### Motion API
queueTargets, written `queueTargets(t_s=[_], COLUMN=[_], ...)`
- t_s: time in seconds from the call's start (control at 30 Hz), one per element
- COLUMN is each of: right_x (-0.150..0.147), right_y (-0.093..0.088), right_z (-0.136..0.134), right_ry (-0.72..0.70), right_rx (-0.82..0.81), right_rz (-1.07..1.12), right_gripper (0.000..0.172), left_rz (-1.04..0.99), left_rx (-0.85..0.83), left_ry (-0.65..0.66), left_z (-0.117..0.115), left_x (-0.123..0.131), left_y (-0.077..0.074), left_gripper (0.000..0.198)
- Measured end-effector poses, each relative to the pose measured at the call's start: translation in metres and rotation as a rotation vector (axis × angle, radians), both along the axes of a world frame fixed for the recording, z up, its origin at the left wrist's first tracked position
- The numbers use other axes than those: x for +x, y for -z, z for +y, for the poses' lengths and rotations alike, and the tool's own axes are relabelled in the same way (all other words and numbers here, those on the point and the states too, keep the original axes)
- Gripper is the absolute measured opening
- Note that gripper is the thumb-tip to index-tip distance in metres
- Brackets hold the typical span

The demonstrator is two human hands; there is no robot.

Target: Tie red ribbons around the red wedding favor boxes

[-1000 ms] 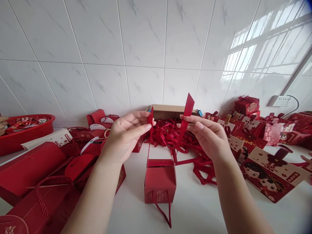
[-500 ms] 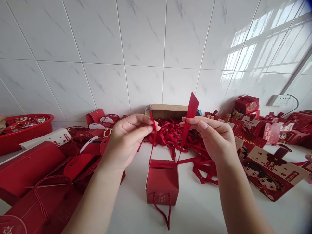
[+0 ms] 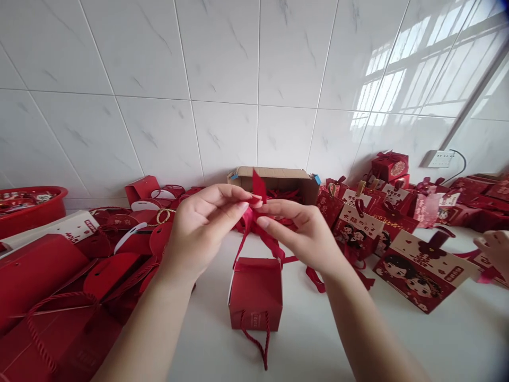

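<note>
A small red gift box (image 3: 255,291) with a rope handle stands on the white counter (image 3: 318,339) in front of me. A red ribbon (image 3: 258,187) rises from under the box, and its two strands meet above it. My left hand (image 3: 204,225) pinches one strand. My right hand (image 3: 306,231) pinches the other strand, fingertips touching those of the left hand. Both hands hover over the box, about a hand's height above its top.
Flat red boxes (image 3: 51,276) pile up at the left, with a red basin (image 3: 32,209) behind. A cardboard box (image 3: 278,178) and loose red ribbons lie at the back by the tiled wall. Printed gift boxes (image 3: 421,268) crowd the right. Another person's hand (image 3: 493,249) shows at the right edge.
My hands have come together: the two ribbon strands, held apart before, now meet above the box. The view has shifted a little to the right and down.
</note>
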State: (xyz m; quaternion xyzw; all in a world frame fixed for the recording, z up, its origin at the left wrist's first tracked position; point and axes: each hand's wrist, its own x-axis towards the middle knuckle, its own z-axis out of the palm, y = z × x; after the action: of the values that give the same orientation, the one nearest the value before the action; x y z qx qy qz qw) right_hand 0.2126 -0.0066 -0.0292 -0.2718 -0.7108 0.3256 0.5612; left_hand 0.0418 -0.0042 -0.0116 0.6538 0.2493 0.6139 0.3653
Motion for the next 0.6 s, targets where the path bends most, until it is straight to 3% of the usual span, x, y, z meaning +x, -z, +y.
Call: queueTargets(t_s=[0.17, 0.43, 0.6], right_x=[-0.012, -0.017, -0.016], right_y=[0.004, 0.003, 0.003], right_z=[0.001, -0.002, -0.001], right_ry=[-0.024, -0.033, 0.032], right_rx=[-0.059, -0.061, -0.042], right_rz=[-0.014, 0.098, 0.096], right_gripper=[0.027, 0.029, 0.021], left_rz=[0.032, 0.043, 0.069], left_rx=[0.073, 0.183, 0.078], left_ry=[-0.139, -0.27, -0.176], left_z=[-0.009, -0.006, -0.004], left_x=[0.008, 0.015, 0.011], left_y=[-0.001, 0.004, 0.004], left_gripper=[0.017, 0.011, 0.007])
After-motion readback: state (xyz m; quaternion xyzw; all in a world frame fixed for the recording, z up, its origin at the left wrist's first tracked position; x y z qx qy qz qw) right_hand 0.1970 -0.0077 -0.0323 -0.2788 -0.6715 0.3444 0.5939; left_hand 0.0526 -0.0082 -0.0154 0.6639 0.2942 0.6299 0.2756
